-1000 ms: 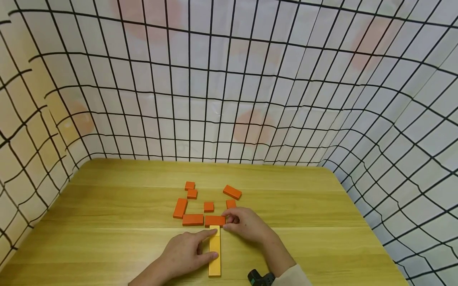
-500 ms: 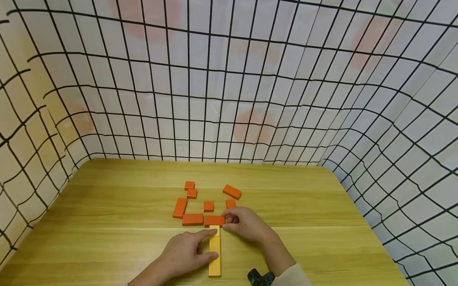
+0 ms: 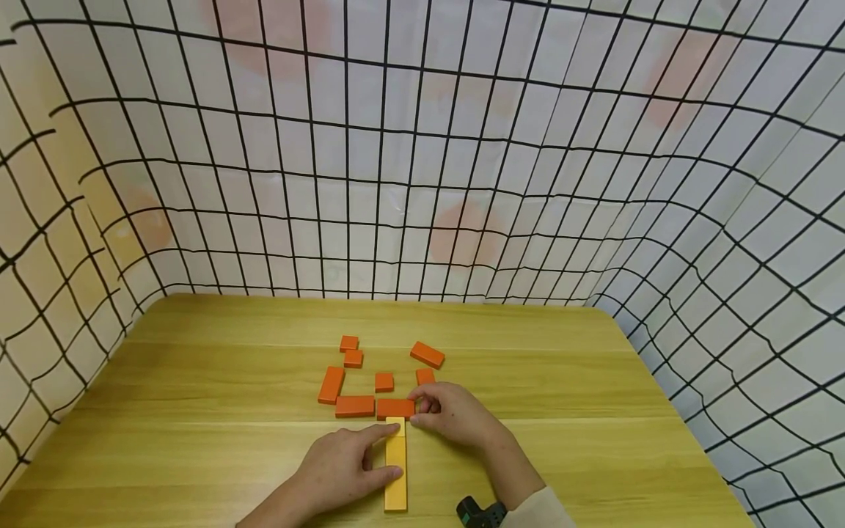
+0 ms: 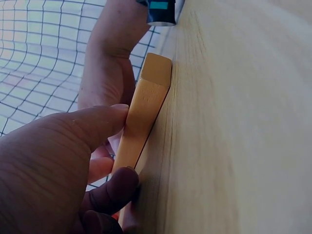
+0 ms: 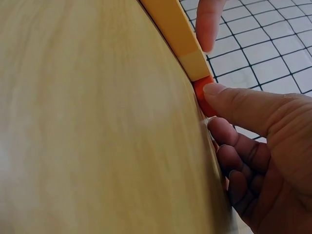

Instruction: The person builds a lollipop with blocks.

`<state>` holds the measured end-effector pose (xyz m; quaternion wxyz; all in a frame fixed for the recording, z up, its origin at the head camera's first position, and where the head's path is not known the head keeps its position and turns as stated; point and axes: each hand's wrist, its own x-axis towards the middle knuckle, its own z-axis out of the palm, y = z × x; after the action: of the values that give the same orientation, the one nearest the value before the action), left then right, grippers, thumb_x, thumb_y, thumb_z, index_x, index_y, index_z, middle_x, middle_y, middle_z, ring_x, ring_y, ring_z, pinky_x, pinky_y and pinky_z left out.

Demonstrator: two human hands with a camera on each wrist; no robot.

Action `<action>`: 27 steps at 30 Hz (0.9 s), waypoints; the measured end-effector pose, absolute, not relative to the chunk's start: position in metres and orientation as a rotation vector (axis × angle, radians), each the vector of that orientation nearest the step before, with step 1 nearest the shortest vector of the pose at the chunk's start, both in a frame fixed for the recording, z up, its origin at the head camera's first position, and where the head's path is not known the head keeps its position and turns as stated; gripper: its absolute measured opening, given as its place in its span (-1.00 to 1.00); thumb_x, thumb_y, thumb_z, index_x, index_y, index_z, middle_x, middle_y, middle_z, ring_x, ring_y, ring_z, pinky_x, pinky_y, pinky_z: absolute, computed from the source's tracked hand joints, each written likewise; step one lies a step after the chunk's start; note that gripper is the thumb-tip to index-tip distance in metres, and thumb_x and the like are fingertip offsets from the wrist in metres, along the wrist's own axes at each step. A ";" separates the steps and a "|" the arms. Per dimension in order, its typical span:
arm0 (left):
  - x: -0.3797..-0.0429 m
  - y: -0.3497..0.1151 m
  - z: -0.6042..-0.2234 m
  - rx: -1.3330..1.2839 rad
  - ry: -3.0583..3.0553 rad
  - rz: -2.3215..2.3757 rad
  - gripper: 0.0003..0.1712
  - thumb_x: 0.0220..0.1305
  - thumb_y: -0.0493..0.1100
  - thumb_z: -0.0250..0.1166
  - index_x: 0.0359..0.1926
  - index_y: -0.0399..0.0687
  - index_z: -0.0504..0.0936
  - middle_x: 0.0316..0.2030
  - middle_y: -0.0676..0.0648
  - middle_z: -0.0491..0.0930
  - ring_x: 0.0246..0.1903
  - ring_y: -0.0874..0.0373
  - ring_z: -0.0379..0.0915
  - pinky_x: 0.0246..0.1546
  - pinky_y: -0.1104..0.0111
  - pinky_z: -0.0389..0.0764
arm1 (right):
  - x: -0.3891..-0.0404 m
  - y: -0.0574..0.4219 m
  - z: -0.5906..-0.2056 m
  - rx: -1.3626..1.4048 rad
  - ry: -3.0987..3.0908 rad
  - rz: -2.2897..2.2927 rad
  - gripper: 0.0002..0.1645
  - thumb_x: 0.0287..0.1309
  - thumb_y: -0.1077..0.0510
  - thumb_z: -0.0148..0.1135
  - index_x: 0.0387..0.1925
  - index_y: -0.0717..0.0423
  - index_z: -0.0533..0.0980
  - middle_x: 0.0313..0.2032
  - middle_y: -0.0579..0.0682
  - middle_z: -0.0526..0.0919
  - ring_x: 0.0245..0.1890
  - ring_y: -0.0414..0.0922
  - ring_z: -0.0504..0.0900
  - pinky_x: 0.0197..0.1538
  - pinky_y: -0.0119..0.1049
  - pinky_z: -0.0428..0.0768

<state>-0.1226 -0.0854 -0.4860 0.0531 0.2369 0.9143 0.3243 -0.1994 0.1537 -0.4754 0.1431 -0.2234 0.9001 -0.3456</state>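
Note:
In the head view a long yellow block [image 3: 396, 491] lies lengthwise toward the person, with a small light-yellow block [image 3: 397, 421] at its far end. My left hand [image 3: 333, 466] reaches over from the left. Its straight index finger touches the small block and its thumb presses on the long one; the left wrist view shows the thumb against the yellow block [image 4: 141, 105]. An orange block [image 3: 392, 408] lies crosswise beyond the small block. My right hand [image 3: 455, 414] pinches its right end between thumb and index finger. The right wrist view shows that thumb on the orange block [image 5: 201, 97].
Another orange block [image 3: 355, 406] lies just left of the crosswise one. Several more surround it, including a long one [image 3: 331, 385], small squares [image 3: 384, 382] and a tilted one [image 3: 428, 355]. Black wire mesh [image 3: 403, 183] rises behind the wooden table [image 3: 561, 367].

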 end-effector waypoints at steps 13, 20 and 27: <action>-0.123 -0.086 -0.485 0.716 2.769 0.977 -0.29 0.24 0.40 0.32 0.30 0.21 0.59 -0.69 0.34 0.37 -0.70 0.44 0.23 -0.61 0.46 0.26 | -0.200 0.154 -0.475 -0.643 2.588 -1.004 -0.73 0.27 0.01 0.41 -0.01 -0.13 0.63 -0.34 -0.26 0.59 -0.37 -0.28 0.50 -0.18 -0.35 0.50; -0.123 -0.086 -0.486 0.716 2.770 0.975 -0.28 0.24 0.40 0.32 0.31 0.21 0.59 -0.69 0.33 0.37 -0.70 0.44 0.22 -0.62 0.46 0.25 | -0.200 0.155 -0.476 -0.658 2.583 -1.005 -0.73 0.30 0.01 0.38 0.02 -0.13 0.64 -0.35 -0.27 0.60 -0.37 -0.29 0.51 -0.15 -0.35 0.51; -0.123 -0.086 -0.486 0.717 2.775 0.974 -0.28 0.24 0.41 0.32 0.31 0.22 0.58 -0.69 0.33 0.37 -0.70 0.44 0.22 -0.62 0.46 0.26 | -0.200 0.154 -0.476 -0.658 2.587 -0.998 -0.73 0.29 0.01 0.38 0.01 -0.13 0.64 -0.35 -0.27 0.60 -0.37 -0.30 0.51 -0.15 -0.36 0.51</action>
<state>-0.1233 -0.0863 -0.4863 0.0571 0.2365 0.9152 0.3214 -0.2000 0.1541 -0.4756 0.1453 -0.2284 0.8982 -0.3463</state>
